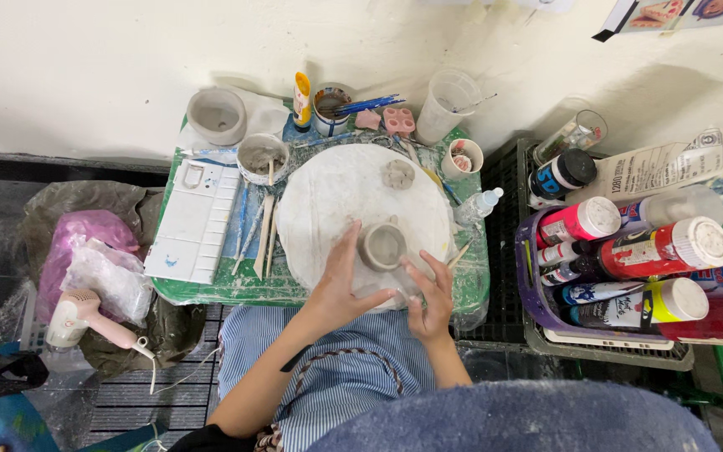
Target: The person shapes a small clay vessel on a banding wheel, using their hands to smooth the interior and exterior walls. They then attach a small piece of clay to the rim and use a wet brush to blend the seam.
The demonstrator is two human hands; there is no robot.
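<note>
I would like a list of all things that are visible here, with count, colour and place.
clay cup: 1, grey, on round board, between the hands
round board: 1, white, table centre
clay lump: 1, grey, board's far side
palette: 1, white, table left
clay bowls: 2, grey, far left
brush cup: 1, blue brushes, far edge
paint bottles: several, red, pink, yellow, basket right
hair dryer: 1, pink-white, floor left
left hand: 1, beside cup
right hand: 1, beside cup

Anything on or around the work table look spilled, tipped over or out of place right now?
Nothing looks spilled. The small clay pot sits upright on the round white board between the left hand and right hand. A hairdryer lies on the floor bags at left.
</note>
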